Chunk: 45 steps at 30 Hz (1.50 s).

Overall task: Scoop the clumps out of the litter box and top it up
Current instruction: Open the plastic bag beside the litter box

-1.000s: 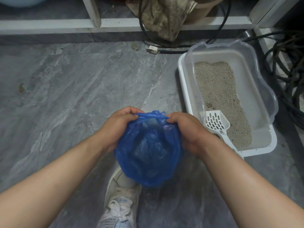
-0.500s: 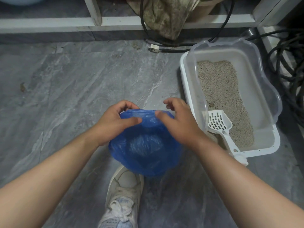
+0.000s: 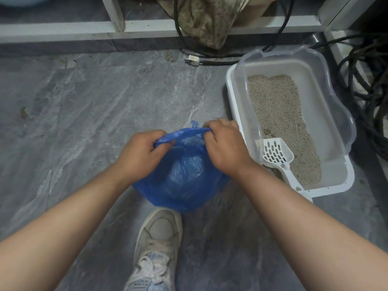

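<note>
Holding a blue plastic bag (image 3: 184, 177) by its top edge, the left hand (image 3: 139, 155) and the right hand (image 3: 225, 147) each have their fingers curled tight round the gathered rim, so each grip is closed on the bag. The bag hangs between them above a grey marbled stone floor (image 3: 88, 114), over the toe of a white laced sneaker (image 3: 157, 248).

Just right of the right hand, the white litter box (image 3: 327, 189) sits on the floor, with a clear plastic rim guard (image 3: 344, 114) round its top. Pale grey litter (image 3: 279, 114) covers the middle of its base, leaving bare strips along its sides. A white slotted litter scoop (image 3: 276, 153) lies in the near end of the box, its head on the litter and its handle reaching to the near edge.

Along the far side of the floor runs a white frame rail (image 3: 84, 30) with an upright post. A mottled cloth (image 3: 207, 19) hangs over the rail, and a black cable (image 3: 281, 32) loops down past it to a white plug (image 3: 193, 60) lying on the floor. Coiled dark hoses (image 3: 369, 80) are piled to the right of the litter box. A brown stain (image 3: 23, 112) marks the floor at the left.
</note>
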Motion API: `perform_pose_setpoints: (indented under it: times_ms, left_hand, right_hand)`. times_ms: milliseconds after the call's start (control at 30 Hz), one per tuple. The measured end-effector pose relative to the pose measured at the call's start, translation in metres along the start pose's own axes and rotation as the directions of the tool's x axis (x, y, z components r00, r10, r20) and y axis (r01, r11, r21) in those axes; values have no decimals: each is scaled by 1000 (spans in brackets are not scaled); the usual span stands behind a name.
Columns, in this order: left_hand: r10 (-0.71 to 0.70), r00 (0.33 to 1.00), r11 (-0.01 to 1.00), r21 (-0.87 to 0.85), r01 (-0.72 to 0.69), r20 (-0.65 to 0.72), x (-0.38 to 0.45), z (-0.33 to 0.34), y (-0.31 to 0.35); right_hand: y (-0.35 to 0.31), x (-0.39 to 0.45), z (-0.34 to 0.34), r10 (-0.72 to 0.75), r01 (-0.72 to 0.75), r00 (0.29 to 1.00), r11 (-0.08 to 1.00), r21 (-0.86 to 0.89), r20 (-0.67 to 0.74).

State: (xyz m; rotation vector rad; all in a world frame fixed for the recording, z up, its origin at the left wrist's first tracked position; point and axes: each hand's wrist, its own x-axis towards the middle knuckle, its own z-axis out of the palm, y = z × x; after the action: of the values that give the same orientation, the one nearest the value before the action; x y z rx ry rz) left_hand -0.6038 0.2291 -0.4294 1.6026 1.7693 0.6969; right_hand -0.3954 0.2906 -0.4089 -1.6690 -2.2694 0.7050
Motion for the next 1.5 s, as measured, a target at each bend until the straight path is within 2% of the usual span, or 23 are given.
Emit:
perform_pose_setpoints:
  times_ms: [100, 233, 400, 533, 633, 733, 833, 900, 967, 1033, 1067, 1167, 1267, 1367, 1500]
  left_hand:
    - [-94, 994, 994, -54, 91, -62, 4, 2, 5]
    - [-290, 956, 943, -183, 277, -49, 7, 7, 14]
    - [-334, 943, 920, -221, 325, -6, 3, 15, 17]
    - [-287, 958, 958, -18, 286, -25, 0, 16, 19]
    - [-224, 971, 966, 112, 232, -78, -3, 15, 24]
    - [2, 980, 981, 189, 36, -197, -2, 17, 45]
    - [225, 942, 964, 198, -178, -250, 1, 22, 67]
    - [336, 922, 935, 189, -301, -193, 2, 33, 76]
    - [350, 936, 929, 145, -341, -42, 1, 47, 84]
    - [280, 942, 941, 142, -307, 184, -3, 65, 85]
    - [232, 925, 941, 171, -292, 301, -6, 74, 84]
    - [86, 832, 908, 300, -292, 549, -15, 95, 78]
    - [10, 782, 884, 359, -298, 623, -19, 108, 78]
    - [-22, 774, 876, 386, -291, 633, -18, 114, 83]
    - [-88, 779, 905, 376, -197, 621, -10, 116, 88]
  right_hand:
    - [-4, 1, -8, 7, -16, 990, 998, -67, -139]
    - [-3, -2, -12, -73, 54, 985, 991, -124, -155]
    - [6, -11, -8, -47, 32, 974, 997, -72, -224]
    - [8, -16, -9, -19, -17, 953, 993, -115, -302]
    - [10, -22, -16, -17, -11, 952, 996, -89, -305]
    - [18, -33, -27, -16, 4, 952, 999, -41, -304]
    - [35, -51, -40, 46, -55, 949, 998, -18, -312]
    - [55, -63, -49, 134, -154, 935, 987, -35, -327]
    - [76, -73, -58, 248, -284, 919, 956, -77, -307]
    - [95, -82, -65, 379, -422, 890, 895, -143, -252]
    - [103, -87, -68, 440, -480, 871, 857, -188, -218]
    - [123, -100, -73, 574, -573, 812, 747, -337, -107]
    - [135, -107, -74, 620, -572, 785, 714, -403, -16]
    - [139, -108, -73, 630, -571, 775, 727, -381, 40]
    - [140, -105, -73, 656, -605, 749, 736, -305, 97]
